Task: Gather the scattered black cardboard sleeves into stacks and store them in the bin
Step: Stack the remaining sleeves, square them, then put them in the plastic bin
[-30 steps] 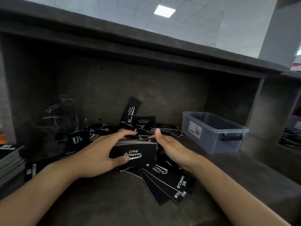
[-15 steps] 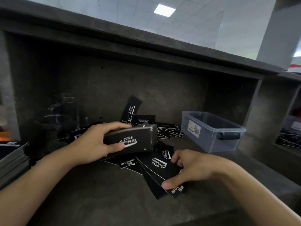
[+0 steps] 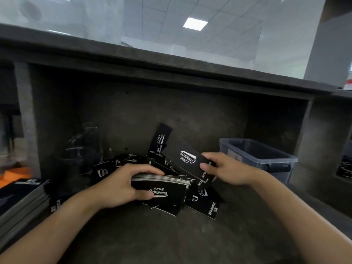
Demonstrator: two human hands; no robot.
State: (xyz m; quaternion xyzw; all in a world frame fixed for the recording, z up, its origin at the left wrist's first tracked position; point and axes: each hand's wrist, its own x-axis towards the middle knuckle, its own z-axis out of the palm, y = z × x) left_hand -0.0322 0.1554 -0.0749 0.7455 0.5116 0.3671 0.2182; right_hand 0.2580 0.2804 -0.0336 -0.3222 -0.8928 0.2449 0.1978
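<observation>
The right hand (image 3: 228, 169) has pinched loose sleeves (image 3: 188, 161) up off the tabletop (image 3: 171, 237) toward the stack (image 3: 160, 190) the left hand (image 3: 122, 185) grips, so the bin (image 3: 270, 164) must wait.

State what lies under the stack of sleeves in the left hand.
Loose black sleeves poke out beneath the stack in the left hand, fanned on the shelf. Their number and the shelf directly below are covered.
</observation>
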